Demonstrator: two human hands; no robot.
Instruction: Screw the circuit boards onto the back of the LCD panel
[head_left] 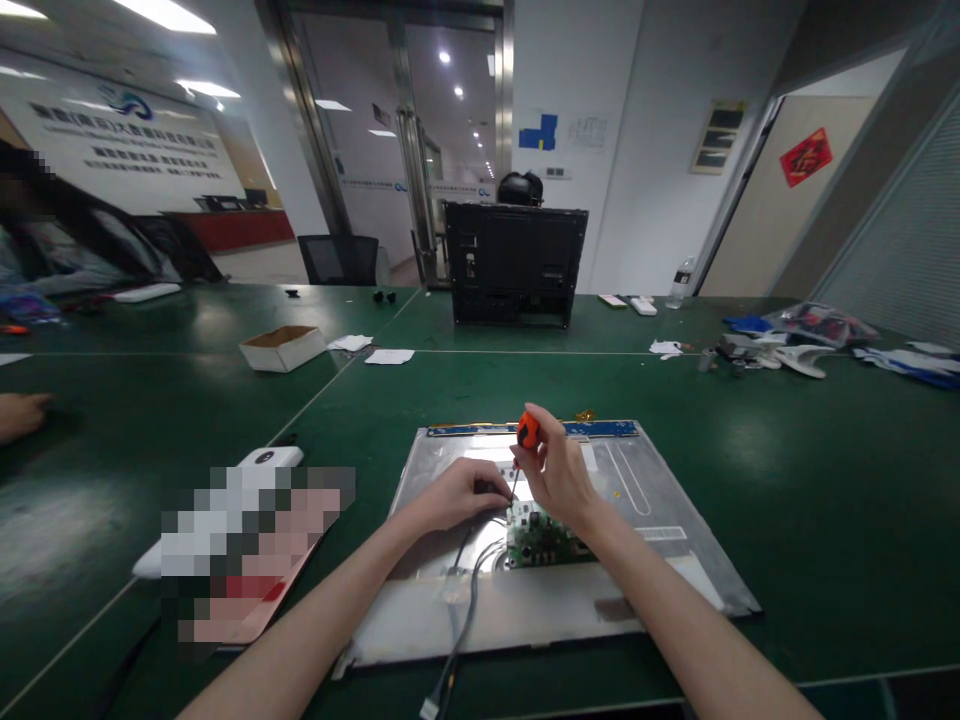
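A screwdriver with an orange and black handle (pixel 528 430) is gripped in my right hand (pixel 559 475), its shaft pointing down at the corner of a green circuit board (pixel 536 540). The board sits on the back of a flat silver display panel (pixel 652 470) lying on the table. My left hand (pixel 465 493) rests over the panel, its fingers curled and pinched together beside the screwdriver's tip. Whatever those fingers hold, if anything, is hidden. Grey cables (pixel 475 600) run from beside the board over the panel's near edge to a white connector (pixel 429 708). My right hand covers part of the board.
Left of the panel lie a white device (pixel 277 458) and a pinkish, partly pixelated item (pixel 300 560). Further back stand a white box (pixel 283 350) and a black monitor housing (pixel 517 265). Another person's hand (pixel 22 415) is at the left edge. Bags and parts (pixel 817 325) lie far right.
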